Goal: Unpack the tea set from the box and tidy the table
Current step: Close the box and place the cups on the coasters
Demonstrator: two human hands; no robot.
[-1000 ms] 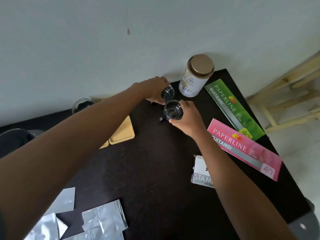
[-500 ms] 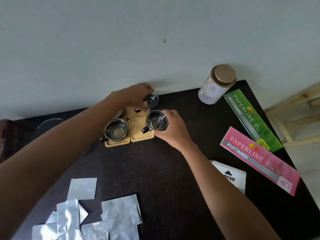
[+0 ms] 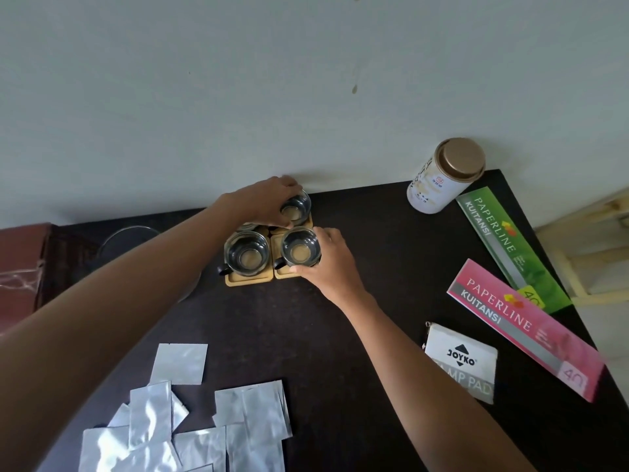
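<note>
Both my hands are on glass cups at the far edge of the dark table (image 3: 340,369), against the wall.

My left hand (image 3: 269,202) curls round the far cup (image 3: 296,207), fingers over its left side and rim. That cup sits over a wooden coaster (image 3: 308,222), of which only the right edge shows past my fingers. Whether the cup base is fully down on it I cannot tell.

My right hand (image 3: 326,264) grips the near cup (image 3: 301,248) from its right side, thumb at the near rim, fingers wrapped round the far wall. The cup stands upright over a second wooden coaster (image 3: 282,274); its dark handle points left.

Just left of my right hand, a third cup (image 3: 246,253) stands free on its own coaster (image 3: 250,279), touched by neither hand, handle also to the left. Behind it, under my left wrist, the rim of a fourth cup (image 3: 246,227) shows; mostly hidden.

Left of my left forearm: a clear glass lid or bowl (image 3: 126,238), and beyond it a dark red box (image 3: 20,267) at the table's left end.

Nearer me than both hands: a scatter of silver foil sachets (image 3: 190,420).

Right of my right hand: a white canister with gold lid (image 3: 446,175) by the wall, a green receipt book (image 3: 510,243), a pink receipt book (image 3: 524,325) and a white stamp pad box (image 3: 461,361).
</note>
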